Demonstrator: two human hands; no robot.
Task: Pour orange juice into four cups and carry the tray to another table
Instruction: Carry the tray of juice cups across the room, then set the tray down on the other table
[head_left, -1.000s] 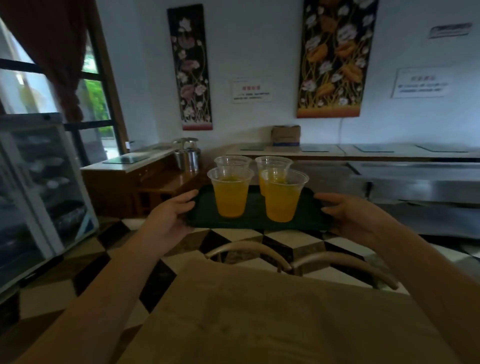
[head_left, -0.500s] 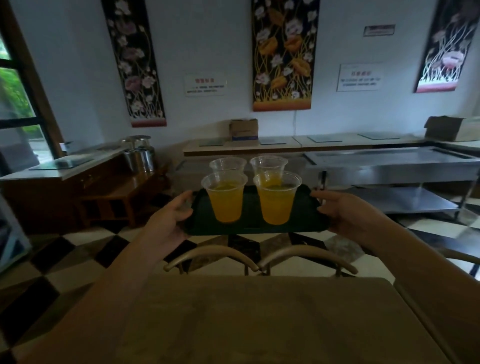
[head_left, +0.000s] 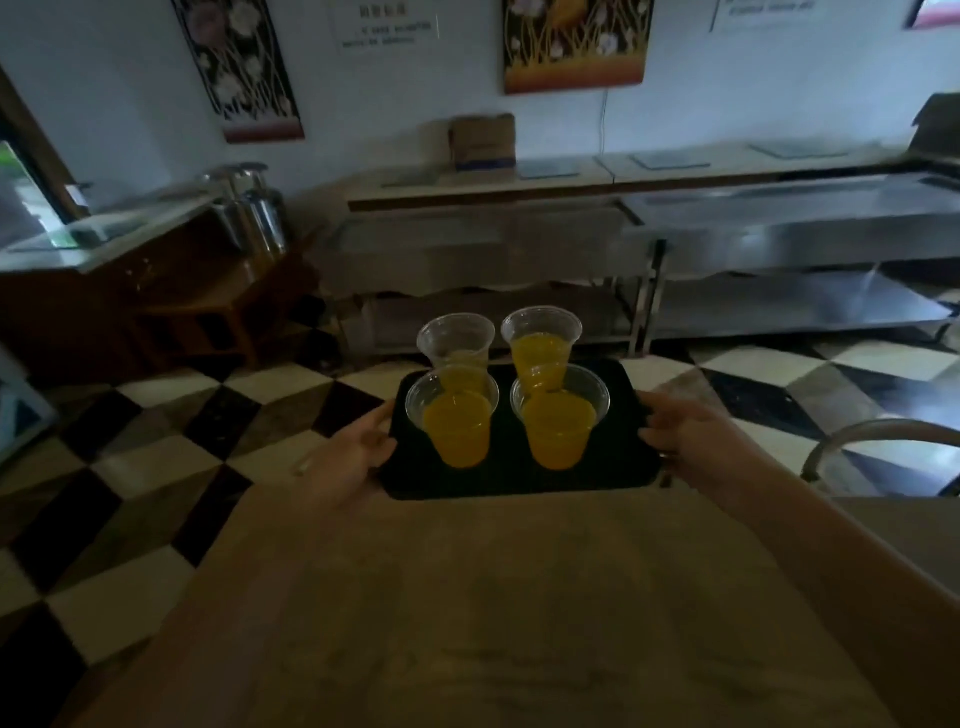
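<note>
Dim, soft-focus indoor view with wide-angle bending at the edges and faint daylight at far left.

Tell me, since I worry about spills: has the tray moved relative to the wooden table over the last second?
Yes. The tray has come down and toward the person; its near edge now reaches the wooden table.

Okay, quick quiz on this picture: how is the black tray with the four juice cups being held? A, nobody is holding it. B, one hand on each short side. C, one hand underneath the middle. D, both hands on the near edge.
B: the left hand grips the tray at its left side and the right hand grips its right side.
</note>
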